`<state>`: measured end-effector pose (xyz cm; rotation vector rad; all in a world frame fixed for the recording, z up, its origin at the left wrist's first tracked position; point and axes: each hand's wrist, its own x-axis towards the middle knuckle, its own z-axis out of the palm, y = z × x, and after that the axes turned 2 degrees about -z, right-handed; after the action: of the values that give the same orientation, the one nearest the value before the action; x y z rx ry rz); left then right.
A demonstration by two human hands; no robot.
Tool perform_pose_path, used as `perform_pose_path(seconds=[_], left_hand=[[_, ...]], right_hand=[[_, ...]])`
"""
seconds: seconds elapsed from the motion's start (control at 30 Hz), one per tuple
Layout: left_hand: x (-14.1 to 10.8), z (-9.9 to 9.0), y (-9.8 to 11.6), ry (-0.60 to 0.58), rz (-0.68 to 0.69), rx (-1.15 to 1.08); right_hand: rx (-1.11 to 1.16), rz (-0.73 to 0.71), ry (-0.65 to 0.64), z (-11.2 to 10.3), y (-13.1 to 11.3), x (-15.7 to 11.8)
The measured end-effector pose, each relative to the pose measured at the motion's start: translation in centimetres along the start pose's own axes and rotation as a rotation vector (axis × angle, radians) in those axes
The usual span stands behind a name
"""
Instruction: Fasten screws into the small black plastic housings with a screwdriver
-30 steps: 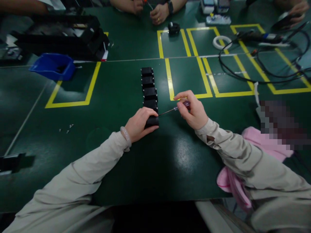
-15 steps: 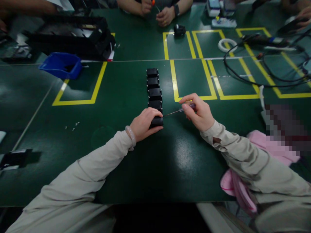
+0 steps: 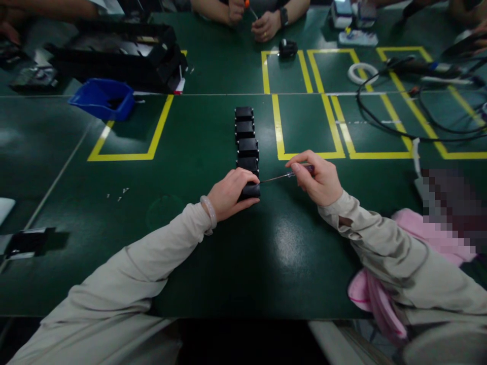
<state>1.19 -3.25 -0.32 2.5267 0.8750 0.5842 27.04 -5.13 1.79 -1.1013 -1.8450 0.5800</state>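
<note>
Several black blocks with small shiny screws at their sides stand in a row on the green table. My left hand grips the nearest black block, thumb on the near side and fingers over the top. In my right hand is a screwdriver with a clear handle, held almost level. Its thin shaft points left, and its tip meets the right end of the nearest block, close to my left fingertips. The exact contact spot is too small to make out.
Loose small screws lie at left. A blue bin and black trays stand back left. Across the table are a person's hands with a tool. Cables, a white ring and pink cloth are at right.
The whole view has shifted slightly, so everything appears a little further right. My hands keep the same hold on the block and the screwdriver.
</note>
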Motion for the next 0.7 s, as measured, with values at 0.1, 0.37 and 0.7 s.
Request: perform_pose_path(seconds=[0.1,0.37,0.7], left_hand=[[-0.04,-0.01,0.0,0.01,0.006,0.005],[-0.11,-0.05,-0.03,0.022,0.026,0.021],[-0.18,-0.01,-0.06,0.011,-0.003,0.005]], right_hand=[[0.023,-0.003,0.009,0.1,0.17,-0.08],[0.057,0.002,-0.011,0.11,0.41,-0.15],[0.127,0.052,-0.013,0.25,0.72,-0.39]])
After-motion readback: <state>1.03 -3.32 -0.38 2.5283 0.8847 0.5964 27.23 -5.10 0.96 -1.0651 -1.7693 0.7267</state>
